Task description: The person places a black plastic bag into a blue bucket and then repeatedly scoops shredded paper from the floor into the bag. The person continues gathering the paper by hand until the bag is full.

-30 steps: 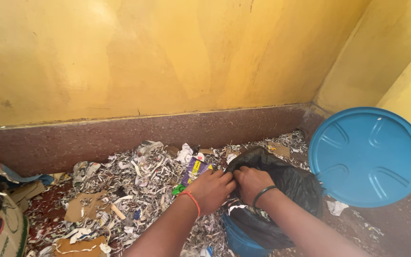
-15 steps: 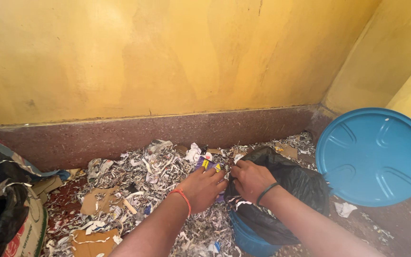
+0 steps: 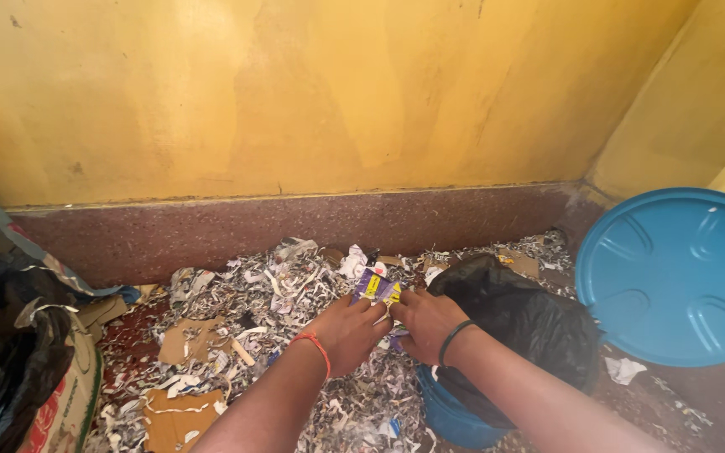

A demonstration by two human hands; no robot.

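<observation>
Both my hands meet over a heap of shredded paper scraps [image 3: 253, 294] on the floor by the wall. My left hand [image 3: 347, 331], with a red thread on the wrist, and my right hand [image 3: 426, 323], with a black band, pinch a small purple and yellow wrapper [image 3: 376, 288] between them. A black plastic bag [image 3: 524, 323] lines a blue bin [image 3: 456, 417] just right of my hands, under my right forearm.
A round blue lid [image 3: 677, 273] leans at the right near the corner. Cardboard pieces [image 3: 185, 340] lie among the scraps. A black bag and a printed sack [image 3: 23, 377] sit at the left. A maroon skirting [image 3: 295, 222] runs below the yellow wall.
My hands have lifted slightly off the heap, and the purple and yellow wrapper now shows between their fingertips. The view has shifted a little to the left and up.
</observation>
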